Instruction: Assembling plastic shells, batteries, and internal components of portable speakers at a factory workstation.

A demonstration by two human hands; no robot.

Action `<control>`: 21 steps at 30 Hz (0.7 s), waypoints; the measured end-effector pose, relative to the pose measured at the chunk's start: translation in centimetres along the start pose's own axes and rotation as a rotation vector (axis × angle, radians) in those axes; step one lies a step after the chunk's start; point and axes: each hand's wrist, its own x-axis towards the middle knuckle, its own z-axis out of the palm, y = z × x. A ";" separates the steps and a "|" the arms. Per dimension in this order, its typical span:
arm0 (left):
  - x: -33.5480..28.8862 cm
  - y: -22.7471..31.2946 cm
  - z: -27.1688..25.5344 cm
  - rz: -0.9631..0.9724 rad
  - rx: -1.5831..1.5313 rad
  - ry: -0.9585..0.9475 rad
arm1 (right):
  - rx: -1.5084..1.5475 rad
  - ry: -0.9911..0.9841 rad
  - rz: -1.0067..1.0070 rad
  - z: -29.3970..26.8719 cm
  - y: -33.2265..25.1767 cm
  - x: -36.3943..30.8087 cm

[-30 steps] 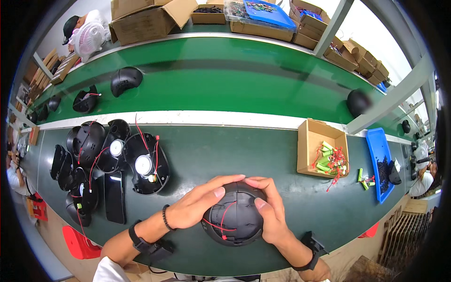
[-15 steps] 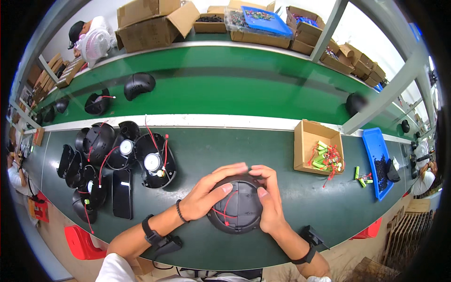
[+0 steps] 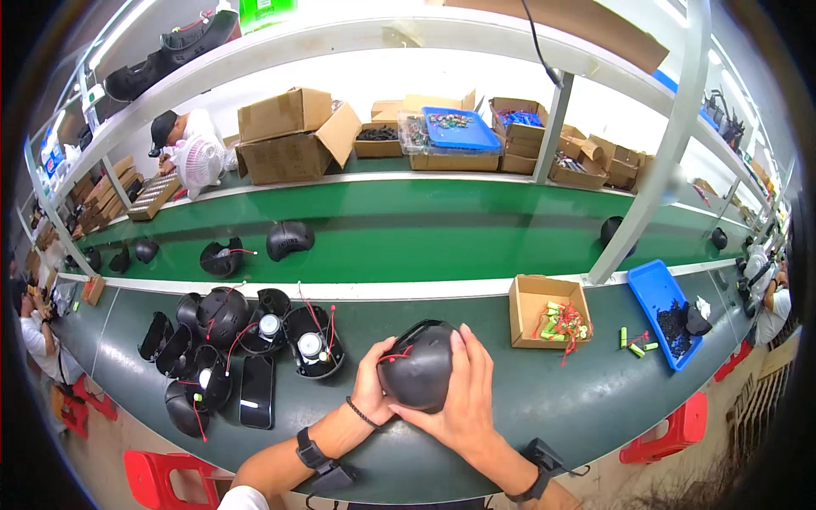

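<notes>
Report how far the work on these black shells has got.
Done: two black shells lie out on the green conveyor belt, one with a red wire showing. In hand: the left hand and right hand clasp one rounded black shell with a red wire at its edge. Left: a cluster of open shell halves with red wires waits at the left of the bench.

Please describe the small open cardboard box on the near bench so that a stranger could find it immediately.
Start at the dark green bench in front of the person and look right of the two hands. The open cardboard box stands there near the white strip, left of a blue tray. Unlike the black shells nearby, it is tan and holds green cylinders with red wires.
</notes>
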 end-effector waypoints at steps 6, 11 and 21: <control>-0.3 0.7 0.9 -0.002 0.015 -0.124 | 0.032 -0.031 0.019 -1.6 0.2 3.0; 1.0 0.2 0.1 0.225 0.076 -0.202 | 0.331 -0.251 0.347 -1.5 2.4 4.6; 3.2 -3.3 -4.4 0.559 0.662 -0.060 | 0.037 -0.436 0.198 2.9 7.8 14.8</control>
